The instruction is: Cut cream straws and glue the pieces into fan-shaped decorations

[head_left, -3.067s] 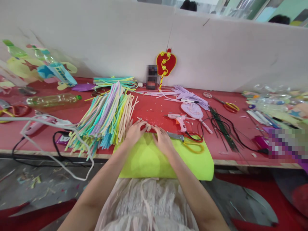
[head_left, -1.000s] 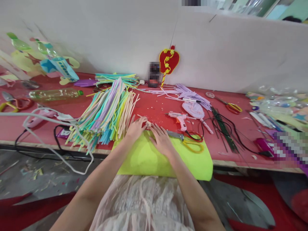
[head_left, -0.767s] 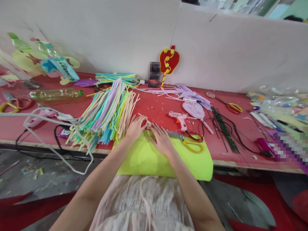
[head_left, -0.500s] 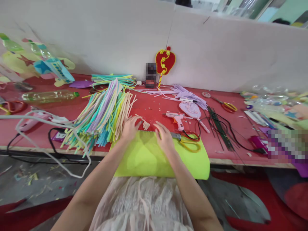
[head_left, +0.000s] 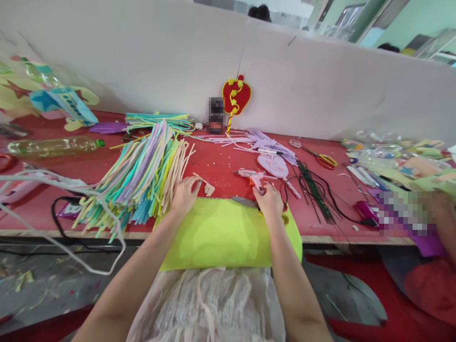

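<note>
Reaching past the foam sheet point(head_left: 221, 232), your right hand point(head_left: 270, 202) curls on the glue gun point(head_left: 254, 178) — light, rigid — left hand point(head_left: 184, 195) flat, spread.

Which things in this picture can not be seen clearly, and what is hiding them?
- Yellow-handled scissors, head view: handles covered by the right hand.
- Pink glue gun: fingertips overlap its grip; contact unclear.
- Small dark box by the wall: blurred out.
- Clear plastic bottle: left end cut by the frame edge.
- Left hand: rests flat, palm hidden.

Single head-worn view, angled forward and down, close over red table point(head_left: 228, 164) edge, facing partition wall point(head_left: 160, 61).
</note>
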Demonstrator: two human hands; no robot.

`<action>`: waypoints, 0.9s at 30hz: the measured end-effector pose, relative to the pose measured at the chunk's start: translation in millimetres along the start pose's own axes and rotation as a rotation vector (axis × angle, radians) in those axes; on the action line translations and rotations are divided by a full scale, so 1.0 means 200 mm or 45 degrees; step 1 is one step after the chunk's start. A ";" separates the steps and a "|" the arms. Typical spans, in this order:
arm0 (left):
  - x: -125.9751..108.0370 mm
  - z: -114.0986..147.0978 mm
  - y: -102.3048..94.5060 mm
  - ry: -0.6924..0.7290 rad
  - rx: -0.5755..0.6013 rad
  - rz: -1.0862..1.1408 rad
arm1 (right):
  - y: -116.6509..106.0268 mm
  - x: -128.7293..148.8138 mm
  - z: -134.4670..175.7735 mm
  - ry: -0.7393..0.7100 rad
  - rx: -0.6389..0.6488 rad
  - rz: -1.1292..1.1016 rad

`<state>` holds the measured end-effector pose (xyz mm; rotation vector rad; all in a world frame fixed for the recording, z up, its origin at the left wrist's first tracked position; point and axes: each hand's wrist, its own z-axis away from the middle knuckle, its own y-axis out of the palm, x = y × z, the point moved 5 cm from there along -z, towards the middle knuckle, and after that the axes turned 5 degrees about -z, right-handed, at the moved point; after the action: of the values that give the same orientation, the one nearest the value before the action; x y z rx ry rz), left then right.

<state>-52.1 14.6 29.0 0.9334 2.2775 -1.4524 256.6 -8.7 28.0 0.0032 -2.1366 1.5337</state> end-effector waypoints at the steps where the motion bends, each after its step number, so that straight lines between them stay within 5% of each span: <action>1: 0.00 0.00 0.00 0.002 0.004 -0.001 | 0.00 0.01 0.00 -0.003 0.045 0.025; 9: 0.00 0.00 0.00 0.004 0.016 0.011 | 0.00 0.04 -0.08 -0.035 0.139 0.005; 18: 0.02 0.00 -0.03 -0.091 -0.080 -0.084 | 0.08 0.07 -0.28 -0.267 0.057 0.110; 27: 0.04 0.01 -0.02 -0.123 -0.025 -0.215 | 0.06 0.07 -0.25 -0.297 -0.088 0.116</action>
<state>-60.5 15.1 26.2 0.6632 2.3425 -1.5039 261.1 44.2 33.9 0.0651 -2.4011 1.5761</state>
